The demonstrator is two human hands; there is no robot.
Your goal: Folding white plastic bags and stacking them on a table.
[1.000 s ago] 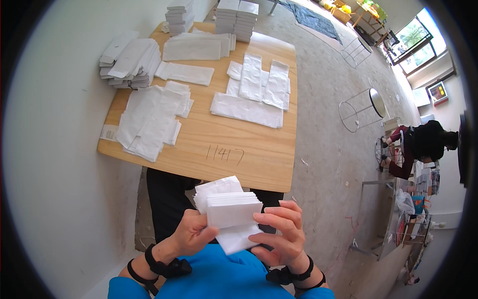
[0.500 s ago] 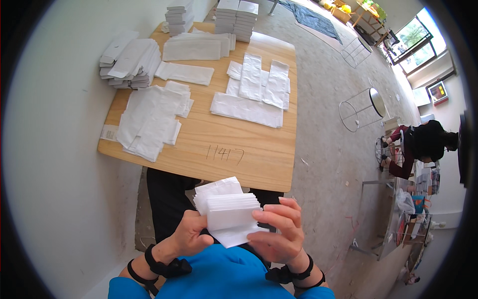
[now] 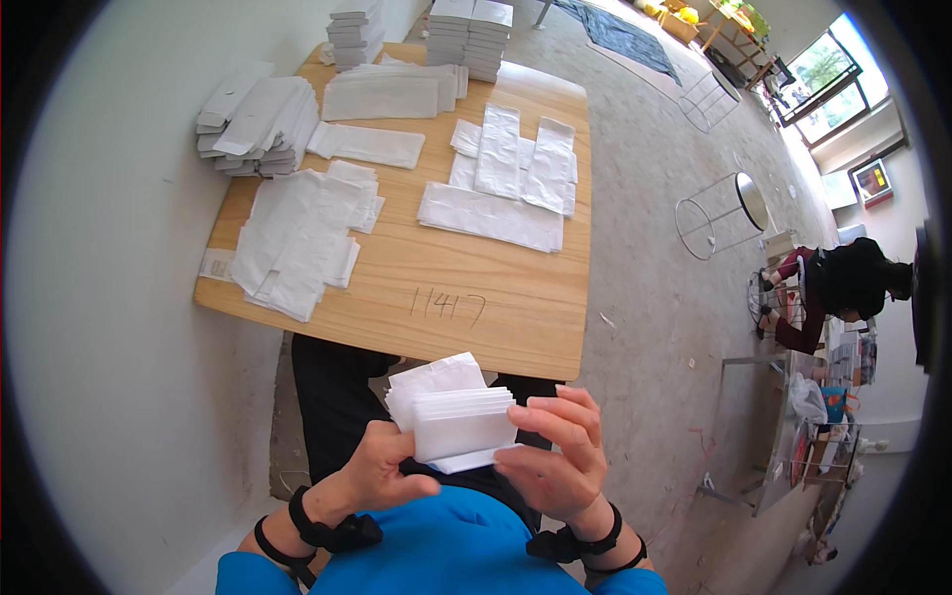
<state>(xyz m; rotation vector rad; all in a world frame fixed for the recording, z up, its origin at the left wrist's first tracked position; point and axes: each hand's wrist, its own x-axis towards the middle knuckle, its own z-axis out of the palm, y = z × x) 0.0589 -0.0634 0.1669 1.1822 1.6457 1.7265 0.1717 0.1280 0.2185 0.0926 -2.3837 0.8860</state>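
In front of my body, beyond the table's near edge, is a bundle of folded white papers (image 3: pixel 463 420), its several folded edges stacked in steps. My left hand (image 3: pixel 382 464) grips the bundle's left side, thumb pointing right below it and other fingers mostly hidden behind. At its right edge, my right hand (image 3: pixel 560 444) pinches the paper, thumb low at the bottom flap and index fingertip higher up; its other fingers are spread and bent. The flap along the bottom is partly turned up. Another white sheet section (image 3: pixel 436 373) sticks out behind the bundle at the upper left.
A wooden table (image 3: pixel 476 297) carries loose white paper strips (image 3: pixel 297 238), a crosswise pile of strips (image 3: pixel 496 213) and stacked white bundles (image 3: pixel 263 119) at the back and left. A white wall (image 3: pixel 129 297) stands at left. Wire stools (image 3: pixel 752 203) and a seated person (image 3: pixel 843 288) are at right.
The bottom flap that hung down toward me is now turned up and looks much shorter. My right thumb has risen slightly with it; my left thumb reaches further right.
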